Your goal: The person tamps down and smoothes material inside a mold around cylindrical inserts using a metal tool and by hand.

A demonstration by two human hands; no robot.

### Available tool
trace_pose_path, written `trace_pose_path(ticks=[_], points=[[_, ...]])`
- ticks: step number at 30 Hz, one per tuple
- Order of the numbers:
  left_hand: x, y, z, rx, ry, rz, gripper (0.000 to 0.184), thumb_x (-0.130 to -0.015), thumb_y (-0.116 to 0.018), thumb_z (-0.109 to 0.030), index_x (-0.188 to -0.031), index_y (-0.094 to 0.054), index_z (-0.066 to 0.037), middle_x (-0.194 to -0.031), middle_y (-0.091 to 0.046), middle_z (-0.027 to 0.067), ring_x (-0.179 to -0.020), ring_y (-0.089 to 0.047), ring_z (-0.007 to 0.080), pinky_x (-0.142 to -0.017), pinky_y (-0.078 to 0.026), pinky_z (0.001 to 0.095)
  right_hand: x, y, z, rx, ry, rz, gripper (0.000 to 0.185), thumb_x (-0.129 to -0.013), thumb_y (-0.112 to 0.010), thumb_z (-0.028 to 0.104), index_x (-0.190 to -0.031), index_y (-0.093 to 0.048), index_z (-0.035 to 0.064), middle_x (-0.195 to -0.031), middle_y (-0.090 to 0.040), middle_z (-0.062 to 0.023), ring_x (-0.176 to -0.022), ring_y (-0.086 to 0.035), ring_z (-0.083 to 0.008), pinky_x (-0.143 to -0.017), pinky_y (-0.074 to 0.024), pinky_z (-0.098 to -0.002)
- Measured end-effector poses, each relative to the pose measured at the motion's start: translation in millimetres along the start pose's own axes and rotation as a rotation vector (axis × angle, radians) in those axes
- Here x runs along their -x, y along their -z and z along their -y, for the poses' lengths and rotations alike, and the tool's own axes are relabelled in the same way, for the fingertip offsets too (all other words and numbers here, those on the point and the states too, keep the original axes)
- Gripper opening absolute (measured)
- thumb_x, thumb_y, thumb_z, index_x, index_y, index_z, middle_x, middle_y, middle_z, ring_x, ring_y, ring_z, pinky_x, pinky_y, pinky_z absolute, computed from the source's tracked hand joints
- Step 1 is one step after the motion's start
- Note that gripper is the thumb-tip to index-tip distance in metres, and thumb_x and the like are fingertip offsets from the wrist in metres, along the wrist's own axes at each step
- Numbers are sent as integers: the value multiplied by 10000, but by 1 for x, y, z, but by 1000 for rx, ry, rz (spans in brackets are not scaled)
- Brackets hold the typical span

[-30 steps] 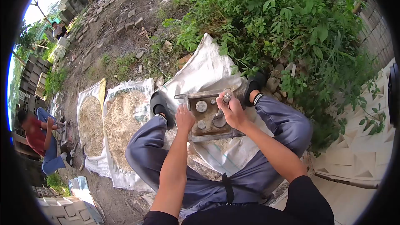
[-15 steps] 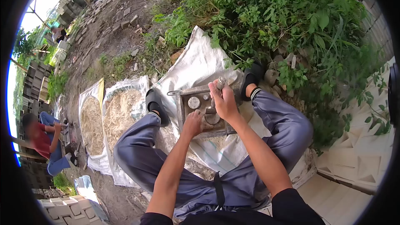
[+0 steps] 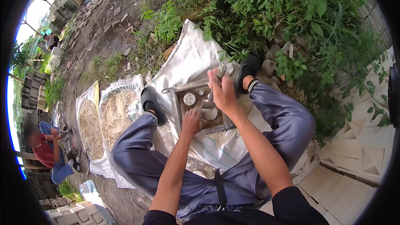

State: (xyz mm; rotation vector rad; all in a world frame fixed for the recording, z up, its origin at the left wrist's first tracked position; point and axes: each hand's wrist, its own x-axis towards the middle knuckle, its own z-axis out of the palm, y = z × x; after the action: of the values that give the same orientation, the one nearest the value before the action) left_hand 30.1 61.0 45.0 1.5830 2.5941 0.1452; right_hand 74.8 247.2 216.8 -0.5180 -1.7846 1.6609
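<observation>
A square wooden frame (image 3: 178,110) stands on a white sack between my feet. Inside it are a round pale disc (image 3: 189,99) and a smaller round piece (image 3: 201,92). My right hand (image 3: 223,90) is wrapped round the handle of a trowel-like tool (image 3: 221,69), whose rounded metal end lies over the frame's inside. My left hand (image 3: 192,120) rests palm down in the frame's lower left part, fingers spread, beside the tool's end. What lies under the palm is hidden.
Two sacks of pale shavings (image 3: 119,112) lie to the left. A seated person in a red shirt (image 3: 43,152) is farther left, another person (image 3: 51,41) far behind. Leafy plants (image 3: 266,16) grow ahead and right, near pale patterned blocks (image 3: 354,141).
My left hand has moved from the frame's left edge to its inside and now lies with fingers spread. The right hand with the tool has risen slightly in view as the camera shifted.
</observation>
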Motion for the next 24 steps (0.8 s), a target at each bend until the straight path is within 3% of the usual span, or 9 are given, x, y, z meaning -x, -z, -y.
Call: trace_pose_path(ticks=[7,10,24], points=[[-6,-4,2,-23,2,22,739,-553,-838,-302,-1160,-503,-46,-1126,-503,98,-1014,-533,248,-842,-479,363,0,-1,6,-1,-5,21,279,-995,-538,280,-897,-492,22,-652,-457,12,-591,-429,-78,-551,-385,-255],[-9,-5,1,-30,28,128,732,-553,-829,-277,-1164,-500,-42,-1150,-502,103,-1017,-534,252,-836,-484,361,0,-3,2,43,26,3,293,-996,-535,287,-902,-493,13,-651,-463,7,-590,-440,-80,-539,-382,-262],[-9,-2,2,5,-1,105,689,-559,-786,-233,-1155,-511,-20,-1160,-502,120,-1023,-526,260,-815,-500,348,-1,-2,-2,72,39,-15,322,-995,-534,307,-958,-496,-10,-680,-507,-32,-602,-498,-101,-556,-434,-275]])
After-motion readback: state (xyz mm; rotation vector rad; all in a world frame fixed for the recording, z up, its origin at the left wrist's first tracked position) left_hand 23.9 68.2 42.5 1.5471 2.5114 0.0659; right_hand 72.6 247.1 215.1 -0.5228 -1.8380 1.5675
